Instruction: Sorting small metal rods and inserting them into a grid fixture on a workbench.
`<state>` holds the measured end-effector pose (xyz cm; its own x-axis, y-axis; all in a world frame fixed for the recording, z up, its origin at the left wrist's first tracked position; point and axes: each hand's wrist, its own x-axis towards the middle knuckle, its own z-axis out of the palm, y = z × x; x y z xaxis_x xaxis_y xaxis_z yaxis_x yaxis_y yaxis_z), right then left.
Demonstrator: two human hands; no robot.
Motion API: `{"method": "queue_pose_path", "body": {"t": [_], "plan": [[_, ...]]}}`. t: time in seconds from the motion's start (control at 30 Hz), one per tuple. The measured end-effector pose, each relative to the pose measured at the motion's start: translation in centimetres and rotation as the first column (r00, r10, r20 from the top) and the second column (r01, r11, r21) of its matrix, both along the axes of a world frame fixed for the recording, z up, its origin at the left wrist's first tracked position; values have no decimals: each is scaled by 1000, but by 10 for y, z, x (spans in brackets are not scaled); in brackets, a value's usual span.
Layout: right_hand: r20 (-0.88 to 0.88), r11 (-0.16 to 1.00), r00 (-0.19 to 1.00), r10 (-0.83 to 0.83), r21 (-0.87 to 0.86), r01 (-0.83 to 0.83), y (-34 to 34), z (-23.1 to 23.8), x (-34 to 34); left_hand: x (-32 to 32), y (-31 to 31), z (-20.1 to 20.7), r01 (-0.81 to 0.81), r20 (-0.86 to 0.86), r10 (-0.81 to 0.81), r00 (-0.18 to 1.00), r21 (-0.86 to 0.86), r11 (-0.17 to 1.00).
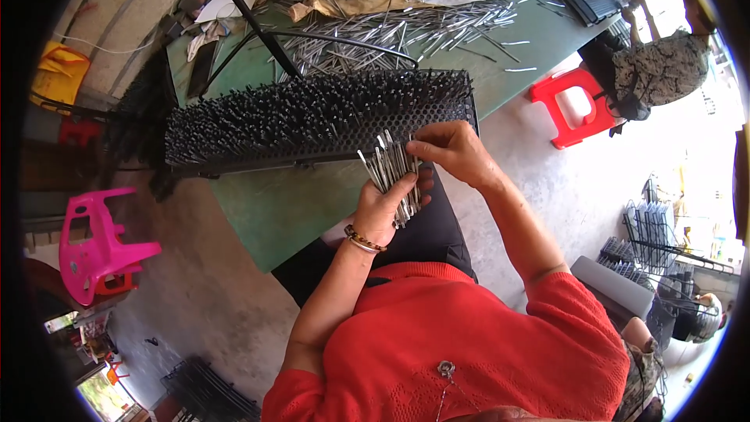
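Note:
My left hand (380, 209) is closed round a bundle of thin silvery metal rods (388, 164), which stand roughly upright in a fan above the thumb. At the bundle's right edge, the thumb and forefinger of my right hand (457, 155) pinch together at the upper end of a rod. Just beyond both hands lies a long black perforated rack (418, 115). Dense rows of dark rods with shiny tips (266, 121) stand in its holes. Toward the rack's right end and near edge, bare holes show.
A large heap of loose metal rods (367, 39) covers the far part of the green table (289, 211). A black metal bar (250, 16) slants over the rack. Pink (105, 246) and red (574, 108) plastic stools stand at the sides. Other people sit at the right.

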<state>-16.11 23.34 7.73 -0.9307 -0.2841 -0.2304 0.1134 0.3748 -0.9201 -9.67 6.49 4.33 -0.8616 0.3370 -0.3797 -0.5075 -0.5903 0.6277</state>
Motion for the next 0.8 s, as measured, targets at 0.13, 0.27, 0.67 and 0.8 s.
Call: {"method": "queue_pose_path", "body": {"t": [0.13, 0.27, 0.67, 0.8], "plan": [[78, 956, 986, -146, -245, 161, 8, 2, -4, 3, 3, -9, 3, 81, -4, 997, 21, 1000], [-282, 938, 903, -324, -219, 268, 13, 11, -22, 3, 3, -12, 41, 100, -39, 994, -19, 999], [-644, 906, 659, -388, -136, 401, -3, -1, -32, 2, 4, -10, 94, 103, -86, 991, -70, 993], [-810, 922, 509, -291, -95, 375, -6, -11, -34, 1, 5, -9, 101, 92, -92, 991, -96, 990]]}}
